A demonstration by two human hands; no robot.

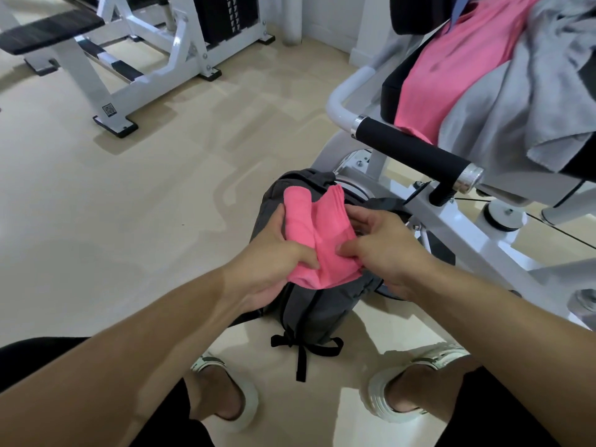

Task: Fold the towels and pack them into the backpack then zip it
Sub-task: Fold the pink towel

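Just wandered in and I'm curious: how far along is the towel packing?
One folded pink towel is held by the left hand and right hand over the grey backpack. Left: a pink towel and grey towel still draped on the gym machine, then zipping.

You can read no words, brands or numbers anywhere here. The only sign you get is a small square code sticker (108, 109) on the white frame leg of the weight bench (96, 82) at upper left, and its pattern is too small to decipher.
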